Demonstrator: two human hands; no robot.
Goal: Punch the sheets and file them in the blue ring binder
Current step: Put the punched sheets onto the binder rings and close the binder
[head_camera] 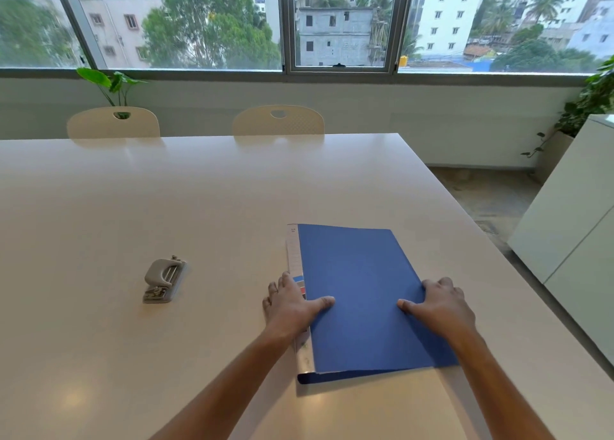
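Note:
The blue ring binder (358, 283) lies closed and flat on the white table (166, 200), its labelled spine toward the left. My left hand (292, 303) rests over the spine edge, fingers spread on the table side and thumb on the cover. My right hand (438, 303) lies on the binder's right edge, thumb pressed on the cover and fingers draped over the edge. A grey hole punch (164, 281) stands on the table to the left, well apart from both hands. No loose sheets are visible.
Two cream chairs (113, 122) (278, 120) stand at the table's far side under a wide window. A white cabinet (571, 213) stands off the table's right edge, with potted plants (594, 100) behind it.

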